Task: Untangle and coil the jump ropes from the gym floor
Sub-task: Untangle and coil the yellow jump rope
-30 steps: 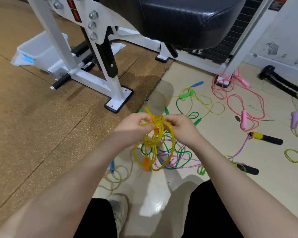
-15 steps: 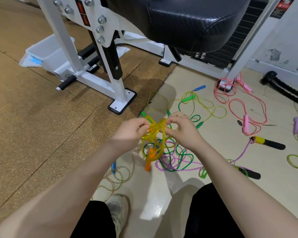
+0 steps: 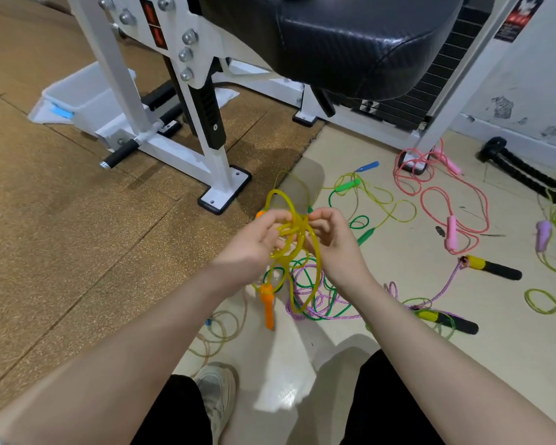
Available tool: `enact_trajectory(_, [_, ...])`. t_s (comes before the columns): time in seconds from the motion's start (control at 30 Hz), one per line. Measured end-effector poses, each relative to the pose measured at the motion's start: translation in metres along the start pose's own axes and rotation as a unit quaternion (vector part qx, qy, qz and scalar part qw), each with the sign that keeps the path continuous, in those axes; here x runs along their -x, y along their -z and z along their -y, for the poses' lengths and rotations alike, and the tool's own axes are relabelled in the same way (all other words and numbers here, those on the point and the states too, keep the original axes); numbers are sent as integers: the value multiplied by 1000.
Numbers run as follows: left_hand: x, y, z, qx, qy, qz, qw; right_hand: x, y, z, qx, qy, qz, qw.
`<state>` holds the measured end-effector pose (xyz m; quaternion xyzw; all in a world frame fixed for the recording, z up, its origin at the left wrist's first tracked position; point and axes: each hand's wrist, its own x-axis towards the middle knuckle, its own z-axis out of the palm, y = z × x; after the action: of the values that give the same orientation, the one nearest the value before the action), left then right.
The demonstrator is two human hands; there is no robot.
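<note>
A yellow jump rope [image 3: 297, 232] is bunched in loops between my hands above the floor. My left hand [image 3: 254, 242] grips the loops from the left, and my right hand [image 3: 329, 239] pinches a strand at the knot from the right. One orange handle [image 3: 268, 305] dangles below the loops; the tip of the other shows by my left fingers. Under my hands a green rope [image 3: 326, 311] and a purple rope [image 3: 312, 284] lie tangled on the floor. A pink rope [image 3: 443, 194] lies further right.
A white gym machine frame [image 3: 219, 162] with a black padded seat [image 3: 350, 40] stands just ahead. Yellow-and-black handles [image 3: 491, 268] and a lime rope [image 3: 546, 297] lie at the right, a beige rope [image 3: 219, 329] near my shoe [image 3: 217, 396]. A white bin [image 3: 84, 97] sits at back left.
The bundle has been pulled tighter at the top, and a loop now stands up above my hands. The orange handle hangs lower and freer. The view has shifted slightly left.
</note>
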<state>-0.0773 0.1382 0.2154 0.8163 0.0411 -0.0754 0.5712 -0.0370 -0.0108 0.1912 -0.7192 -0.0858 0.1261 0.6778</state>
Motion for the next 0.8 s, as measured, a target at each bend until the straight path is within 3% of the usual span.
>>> enact_trajectory(0.1, [3, 0, -3, 122, 16, -15, 992, 1, -4, 2, 32, 37, -19, 999])
enact_trajectory(0.3, [11, -3, -12, 269, -8, -9, 963, 2, -6, 16, 76, 94, 73, 990])
enact_trajectory(0.4, [14, -3, -9, 254, -24, -2, 967, 2, -5, 15, 137, 101, 85, 982])
enact_trajectory(0.5, [17, -4, -6, 241, -16, 2, 971, 3, -7, 10, 146, 91, 42, 984])
enact_trajectory(0.7, [19, -4, -10, 252, 14, 25, 967, 10, -9, 18, -8, 20, 58, 998])
enact_trajectory(0.8, [18, -3, -5, 195, 40, 18, 980, 14, -10, 17, -13, 4, 85, 996])
